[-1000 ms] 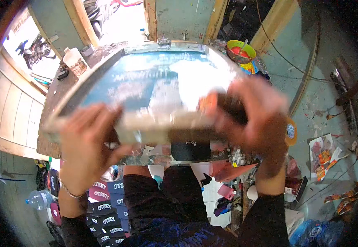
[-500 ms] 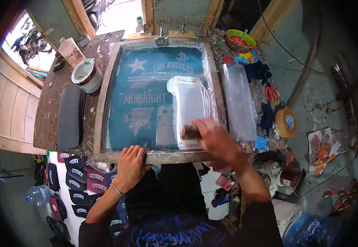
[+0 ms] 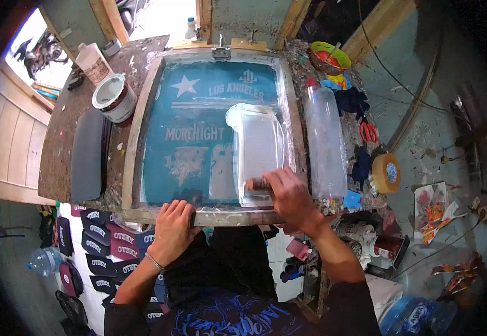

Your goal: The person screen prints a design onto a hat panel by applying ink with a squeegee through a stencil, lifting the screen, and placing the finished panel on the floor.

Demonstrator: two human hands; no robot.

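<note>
A screen-printing frame [image 3: 132,145] with blue-green mesh [image 3: 193,117] lies on the worktable, its far edge under a metal hinge clamp [image 3: 221,52]. A white ink patch [image 3: 261,137] covers the right part of the mesh. My right hand [image 3: 291,196] is closed on a squeegee [image 3: 258,183] with a brown handle, at the near end of this patch; its blade is hard to make out. My left hand [image 3: 172,227] grips the frame's near wooden rail left of centre, fingers curled over the top.
Left of the frame are an ink tub [image 3: 113,99], a white bottle [image 3: 93,64] and a stack of dark grey panels [image 3: 88,154]. To the right lie a clear plastic bottle [image 3: 326,143], red scissors [image 3: 368,132], a tape roll [image 3: 386,173] and a bowl [image 3: 330,57]. Printed cap panels [image 3: 99,263] cover a low white surface below.
The view has shifted slightly. My right hand and the squeegee have moved a little nearer me over the white patch. My left hand keeps its hold on the frame.
</note>
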